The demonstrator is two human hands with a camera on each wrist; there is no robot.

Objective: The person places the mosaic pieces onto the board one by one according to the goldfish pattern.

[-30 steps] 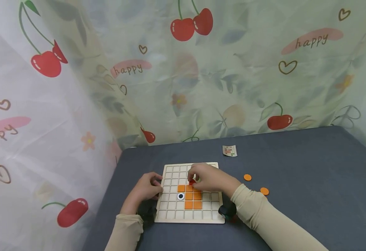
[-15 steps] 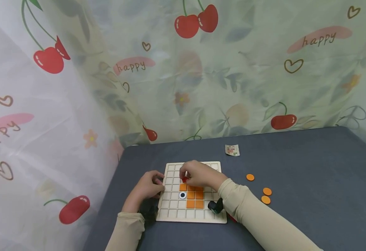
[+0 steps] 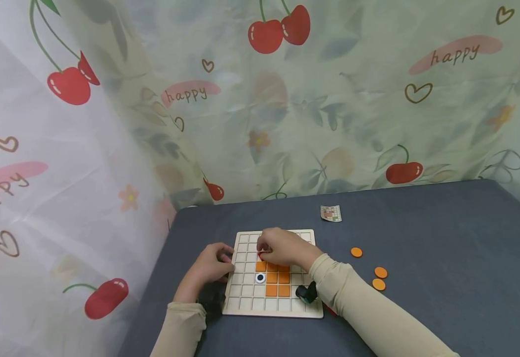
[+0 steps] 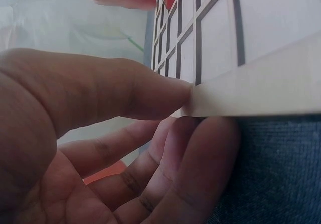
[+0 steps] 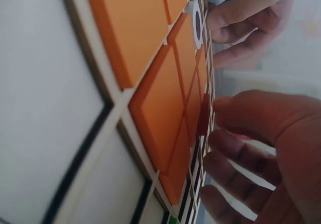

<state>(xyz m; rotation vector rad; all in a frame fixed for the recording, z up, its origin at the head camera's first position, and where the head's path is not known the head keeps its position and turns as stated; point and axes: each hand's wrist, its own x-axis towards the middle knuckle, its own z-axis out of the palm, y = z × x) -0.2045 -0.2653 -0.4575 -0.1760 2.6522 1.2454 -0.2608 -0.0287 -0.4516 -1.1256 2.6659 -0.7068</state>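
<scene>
A pale wooden grid board [image 3: 242,308] lies on the dark table, partly filled with orange square tiles [image 3: 277,284]. A white disc with a black centre [image 3: 260,278] sits in a cell left of them. My left hand [image 3: 209,265] holds the board's left edge; the left wrist view shows the thumb [image 4: 165,96] on the rim and the fingers curled by its side. Over the board's upper middle, my right hand [image 3: 279,246] pinches a red tile [image 5: 204,114], at the cell just beyond the orange ones. Its fingertips hide part of that tile.
Several orange discs, one of them nearest the back [image 3: 356,252], lie right of the board. A small printed card [image 3: 331,213] is behind it. Something red [image 3: 331,311] shows under the right forearm. A patterned curtain [image 3: 304,124] hangs along the table's back edge.
My right hand has moved left across the board with the red tile, then hardly moved in the last half second. My left hand stays at the edge. The head view has shifted slightly.
</scene>
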